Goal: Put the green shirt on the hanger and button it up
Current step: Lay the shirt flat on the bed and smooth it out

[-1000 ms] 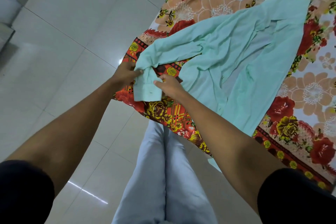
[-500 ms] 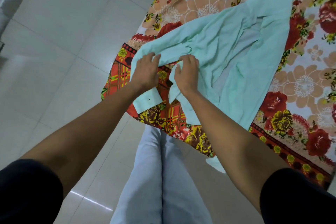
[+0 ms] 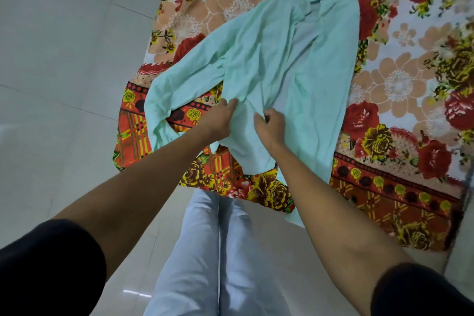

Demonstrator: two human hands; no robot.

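Observation:
The pale green shirt (image 3: 269,59) lies spread on a flowered bedsheet (image 3: 400,84), collar toward the top of the view, front open, one sleeve curling off to the left. My left hand (image 3: 218,118) grips a fold of the shirt's lower front panel. My right hand (image 3: 270,126) pinches the same panel a short way to the right. The cloth between the two hands is bunched and wrinkled. No hanger shows in the current frame.
The bed's near edge (image 3: 230,187) runs diagonally in front of my legs in light trousers (image 3: 218,251). Pale glossy floor tiles (image 3: 64,59) fill the left side. The shirt's hem hangs over the bed edge by my right forearm.
Both hands let go of the sleeve cuff and moved right and up onto the shirt's front panel, where they now hold the cloth. The view shifted, and the hanger left the frame.

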